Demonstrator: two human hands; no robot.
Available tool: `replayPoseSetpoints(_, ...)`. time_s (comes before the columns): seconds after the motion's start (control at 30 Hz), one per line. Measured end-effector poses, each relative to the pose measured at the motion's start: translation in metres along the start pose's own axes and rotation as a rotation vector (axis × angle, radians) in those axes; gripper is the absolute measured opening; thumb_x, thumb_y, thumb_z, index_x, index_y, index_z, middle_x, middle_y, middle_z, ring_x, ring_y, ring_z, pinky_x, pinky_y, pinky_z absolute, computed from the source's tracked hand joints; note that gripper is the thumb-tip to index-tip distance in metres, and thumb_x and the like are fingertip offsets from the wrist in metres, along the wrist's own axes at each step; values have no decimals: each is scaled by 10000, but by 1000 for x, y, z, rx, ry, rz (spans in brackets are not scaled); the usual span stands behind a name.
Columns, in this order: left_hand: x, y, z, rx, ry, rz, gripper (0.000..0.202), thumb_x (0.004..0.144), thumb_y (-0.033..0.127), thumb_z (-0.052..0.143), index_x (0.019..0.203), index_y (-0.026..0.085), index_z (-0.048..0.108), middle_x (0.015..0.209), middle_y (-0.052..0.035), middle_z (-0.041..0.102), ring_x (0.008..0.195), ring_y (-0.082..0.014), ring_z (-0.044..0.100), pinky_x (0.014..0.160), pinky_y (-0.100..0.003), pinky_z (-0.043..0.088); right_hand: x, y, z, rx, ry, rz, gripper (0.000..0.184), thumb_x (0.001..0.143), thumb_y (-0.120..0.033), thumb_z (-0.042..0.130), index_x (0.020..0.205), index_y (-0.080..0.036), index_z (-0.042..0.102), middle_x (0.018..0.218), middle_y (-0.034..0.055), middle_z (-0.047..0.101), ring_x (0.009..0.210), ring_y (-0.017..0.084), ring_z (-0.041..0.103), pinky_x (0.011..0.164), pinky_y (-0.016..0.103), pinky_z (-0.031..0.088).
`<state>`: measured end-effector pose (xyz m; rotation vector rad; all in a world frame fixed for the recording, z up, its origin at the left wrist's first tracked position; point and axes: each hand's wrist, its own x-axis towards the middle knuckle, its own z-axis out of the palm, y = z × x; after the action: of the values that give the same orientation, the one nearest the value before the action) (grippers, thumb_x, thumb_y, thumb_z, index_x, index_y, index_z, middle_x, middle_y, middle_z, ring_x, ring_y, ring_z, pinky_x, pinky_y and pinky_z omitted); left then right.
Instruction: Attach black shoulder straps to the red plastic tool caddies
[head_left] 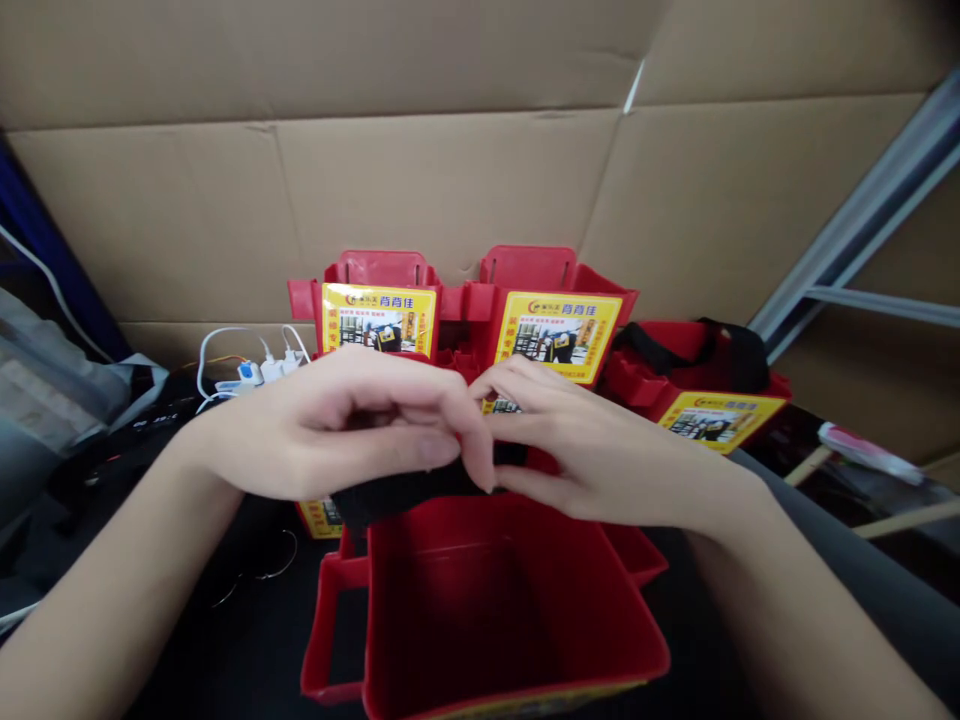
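Note:
A red plastic tool box (pixel 510 600) stands close in front of me, its deep hollow facing up. Across its far rim runs a black strap (pixel 420 492). My left hand (pixel 367 425) is closed at this strap, thumb laid along the bent fingers. From the other side my right hand (pixel 555 435) meets it with curved, closed fingers, the fingertips of both hands touching or nearly so. What lies between the right fingertips is hidden. An open side loop (pixel 337 625) juts from the box's left wall.
Behind stand more red boxes with yellow printed labels, one at left (pixel 382 270), one in the middle (pixel 532 265). A third box (pixel 701 405) at right has black straps (pixel 660 350) in it. White plugs and cables (pixel 262 370) lie left. Cardboard (pixel 450 190) walls the back; a metal frame (pixel 862 200) slants at right.

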<state>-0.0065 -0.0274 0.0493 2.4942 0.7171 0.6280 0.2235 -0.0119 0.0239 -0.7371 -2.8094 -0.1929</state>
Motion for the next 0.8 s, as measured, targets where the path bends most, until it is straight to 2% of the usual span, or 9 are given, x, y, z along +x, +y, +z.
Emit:
replayPoseSetpoints(0.1, 8, 4, 0, -35, -104, -1, 227, 857, 266, 461, 888, 255, 686, 715, 6, 651, 604, -108, 565, 571, -198, 456, -7, -3, -1, -54, -3, 74, 219, 826, -366, 541, 943, -211, 643, 977, 67, 511, 903, 194, 479, 812, 356, 416)
replayPoseSetpoints(0.17, 11, 3, 5, -37, -121, -45, 244, 870, 282, 439, 935, 249, 672, 701, 21, 646, 593, -100, 561, 545, -182, 448, -14, -4, -1, -157, 34, 99, 193, 825, -328, 537, 933, -206, 642, 974, 79, 515, 911, 219, 481, 799, 377, 410)
replayPoseSetpoints(0.3, 12, -5, 22, 8, 39, -131, 276, 895, 319, 396, 986, 238, 644, 818, 16, 672, 689, -120, 597, 572, -191, 467, -23, -6, 5, -405, 126, 101, 181, 831, -240, 489, 873, -172, 652, 881, 114, 541, 862, 265, 489, 763, 418, 396)
replayPoseSetpoints(0.37, 12, -8, 30, 57, 134, -172, 277, 896, 344, 394, 1007, 252, 631, 864, 13, 678, 716, -134, 607, 577, -207, 468, -23, -5, 9, -473, 127, 128, 191, 832, -212, 470, 847, -155, 652, 810, 115, 545, 797, 259, 498, 716, 406, 403)
replayPoseSetpoints(0.43, 13, -11, 38, 109, 151, -204, 268, 889, 364, 407, 1034, 264, 610, 848, 10, 676, 698, -140, 607, 574, -221, 463, -22, -3, 14, -480, 96, 143, 177, 830, -177, 462, 810, -147, 636, 797, 107, 548, 762, 240, 503, 697, 388, 409)
replayPoseSetpoints(0.57, 18, -15, 50, 200, 151, -229, 312, 837, 455, 473, 1024, 229, 583, 767, -13, 645, 633, -152, 588, 561, -251, 447, -19, -2, 14, -310, 21, 97, 138, 849, -160, 448, 802, -166, 578, 846, 75, 551, 811, 207, 512, 717, 348, 413)
replayPoseSetpoints(0.63, 22, -15, 54, 216, 137, -235, 330, 794, 502, 516, 948, 220, 590, 725, -10, 628, 600, -154, 571, 530, -256, 428, -17, -5, 8, -158, 18, 72, 154, 876, -196, 424, 814, -177, 564, 844, 60, 549, 791, 177, 516, 691, 312, 415)
replayPoseSetpoints(0.73, 27, -11, 52, 136, 44, -219, 266, 770, 469, 566, 827, 212, 605, 724, 7, 633, 611, -144, 569, 556, -252, 437, -15, -11, -4, 39, 32, 61, 176, 893, -222, 405, 828, -189, 565, 871, 49, 563, 743, 138, 526, 662, 272, 420)
replayPoseSetpoints(0.8, 24, -7, 46, 48, -33, -188, 208, 788, 411, 564, 788, 211, 623, 699, 28, 634, 591, -116, 556, 540, -220, 433, -16, -11, -7, 111, 17, 90, 114, 873, -242, 460, 880, -198, 566, 896, 37, 588, 762, 135, 548, 678, 261, 430)
